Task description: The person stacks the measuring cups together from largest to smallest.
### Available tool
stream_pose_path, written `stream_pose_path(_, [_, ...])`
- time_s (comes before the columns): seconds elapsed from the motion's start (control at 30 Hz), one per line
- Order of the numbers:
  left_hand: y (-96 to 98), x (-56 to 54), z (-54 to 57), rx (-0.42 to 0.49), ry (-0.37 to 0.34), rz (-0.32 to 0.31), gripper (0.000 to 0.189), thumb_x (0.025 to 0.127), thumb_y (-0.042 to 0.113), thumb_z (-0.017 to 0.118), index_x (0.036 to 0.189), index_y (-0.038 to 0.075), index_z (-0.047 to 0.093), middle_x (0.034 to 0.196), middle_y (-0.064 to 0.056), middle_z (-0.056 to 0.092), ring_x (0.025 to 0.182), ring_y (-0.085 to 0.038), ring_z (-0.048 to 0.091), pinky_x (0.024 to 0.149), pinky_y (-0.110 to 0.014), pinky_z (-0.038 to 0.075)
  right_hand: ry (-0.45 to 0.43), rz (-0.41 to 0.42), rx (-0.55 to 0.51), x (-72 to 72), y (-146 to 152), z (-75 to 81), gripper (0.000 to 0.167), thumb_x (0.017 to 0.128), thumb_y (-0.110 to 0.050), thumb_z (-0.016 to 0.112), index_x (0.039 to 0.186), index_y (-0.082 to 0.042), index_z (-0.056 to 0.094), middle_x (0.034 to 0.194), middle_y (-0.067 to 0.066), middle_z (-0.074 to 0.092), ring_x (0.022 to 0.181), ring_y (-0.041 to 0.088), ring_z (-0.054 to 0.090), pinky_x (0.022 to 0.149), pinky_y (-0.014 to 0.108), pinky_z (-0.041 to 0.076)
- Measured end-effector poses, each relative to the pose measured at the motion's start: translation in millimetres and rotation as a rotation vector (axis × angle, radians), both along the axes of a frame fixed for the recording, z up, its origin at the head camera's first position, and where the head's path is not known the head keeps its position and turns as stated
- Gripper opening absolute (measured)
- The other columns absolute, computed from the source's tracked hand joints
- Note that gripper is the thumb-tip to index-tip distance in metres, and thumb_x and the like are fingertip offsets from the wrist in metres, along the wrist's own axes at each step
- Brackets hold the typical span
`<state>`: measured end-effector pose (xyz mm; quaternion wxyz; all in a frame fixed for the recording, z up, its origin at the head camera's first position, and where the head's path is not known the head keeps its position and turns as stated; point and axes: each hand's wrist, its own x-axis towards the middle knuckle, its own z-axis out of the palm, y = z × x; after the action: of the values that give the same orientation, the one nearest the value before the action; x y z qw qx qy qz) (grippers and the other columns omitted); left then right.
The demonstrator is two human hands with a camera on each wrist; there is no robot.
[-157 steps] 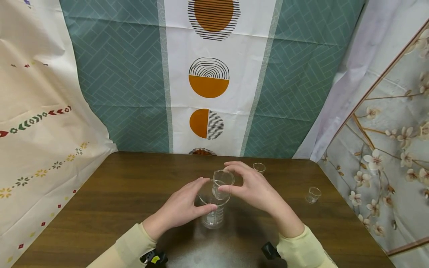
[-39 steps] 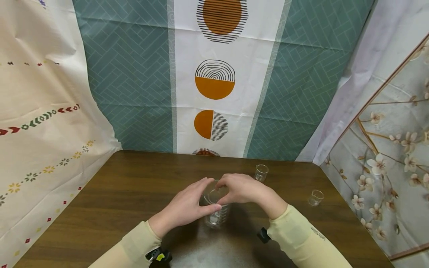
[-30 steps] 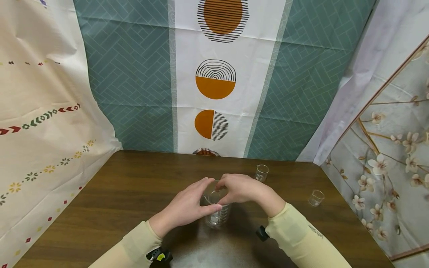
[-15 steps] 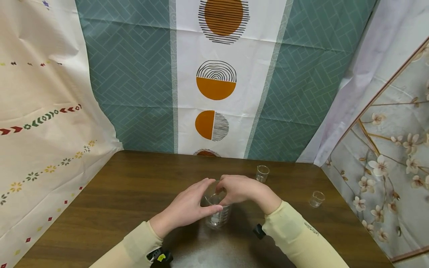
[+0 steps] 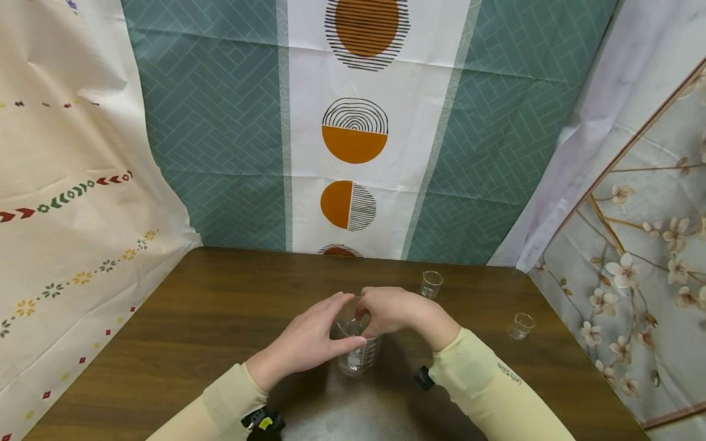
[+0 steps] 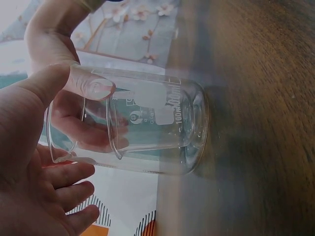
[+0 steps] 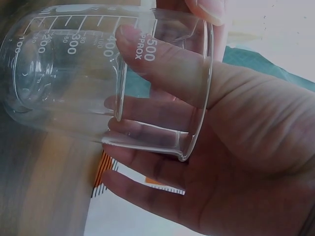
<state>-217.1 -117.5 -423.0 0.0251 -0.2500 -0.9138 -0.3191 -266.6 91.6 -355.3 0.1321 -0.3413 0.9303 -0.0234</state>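
A large clear glass beaker stands upright on the table between the hands. The left hand holds it near the rim, thumb on the near side and fingers round the far side; its other fingers spread loosely behind the glass. Nested inside is a smaller glass beaker, low down near the large one's base. From above, the right hand reaches into the large beaker, pinching the smaller beaker at its rim between thumb and fingers. Its remaining fingers stay outside the large glass in the right wrist view.
Two more small glass beakers are on the brown wooden table: one beaker behind the right hand, another beaker toward the right edge. Patterned cloths hang behind and at both sides.
Earlier the right hand held the smaller beaker above and partly in the large beaker's mouth; it has since lowered it inside. Over the last second the hands barely move; the right forearm shifts slightly left.
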Motion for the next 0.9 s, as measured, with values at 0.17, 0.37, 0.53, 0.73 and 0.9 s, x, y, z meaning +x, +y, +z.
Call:
stream_pose_path(0.17, [0.3, 0.0, 0.0, 0.000, -0.007, 0.004, 0.095, 0.097, 0.070, 0.075, 0.168, 0.014, 0.046, 0.172, -0.013, 0.044, 0.157, -0.037, 0.045, 0.118, -0.065, 0.045, 0.007, -0.011, 0.004, 0.1, -0.5, -0.4, 0.037, 0.089, -0.035, 0.094, 0.119, -0.015, 0.085, 0.113, -0.004, 0.068, 0.095, 0.012, 0.064, 0.089, 0.039, 0.059])
stream_pose_path(0.37, [0.5, 0.3, 0.7, -0.001, -0.006, 0.008, 0.095, 0.096, 0.070, 0.076, 0.168, 0.014, 0.046, 0.173, -0.013, 0.044, 0.156, -0.037, 0.045, 0.118, -0.066, 0.045, 0.013, -0.025, 0.012, 0.3, -0.6, -0.5, 0.037, 0.088, -0.036, 0.095, 0.118, -0.016, 0.085, 0.112, -0.006, 0.067, 0.096, 0.013, 0.065, 0.090, 0.040, 0.059])
stream_pose_path(0.53, [0.5, 0.8, 0.9, -0.001, -0.003, 0.007, 0.095, 0.096, 0.071, 0.075, 0.168, 0.015, 0.046, 0.173, -0.013, 0.044, 0.157, -0.037, 0.044, 0.118, -0.065, 0.045, 0.019, -0.019, 0.014, 1.3, -0.1, 0.4, 0.039, 0.088, -0.036, 0.096, 0.119, -0.015, 0.085, 0.113, -0.005, 0.067, 0.098, 0.014, 0.065, 0.090, 0.040, 0.059])
stream_pose_path(0.73, [0.2, 0.9, 0.6, 0.001, -0.004, 0.009, 0.095, 0.096, 0.070, 0.076, 0.167, 0.014, 0.046, 0.173, -0.013, 0.043, 0.157, -0.037, 0.044, 0.118, -0.065, 0.044, 0.010, -0.015, 0.011, 0.7, 0.4, 0.1, 0.040, 0.088, -0.035, 0.095, 0.121, -0.014, 0.085, 0.114, -0.005, 0.067, 0.100, 0.014, 0.065, 0.091, 0.040, 0.059])
stream_pose_path(0.9, [0.1, 0.6, 0.1, 0.001, 0.006, 0.005, 0.095, 0.096, 0.070, 0.076, 0.167, 0.014, 0.047, 0.172, -0.013, 0.044, 0.156, -0.036, 0.045, 0.118, -0.065, 0.045, 0.007, -0.012, -0.004, 0.5, 2.0, 0.0, 0.040, 0.089, -0.035, 0.095, 0.121, -0.014, 0.085, 0.115, -0.004, 0.068, 0.099, 0.014, 0.065, 0.090, 0.040, 0.059])
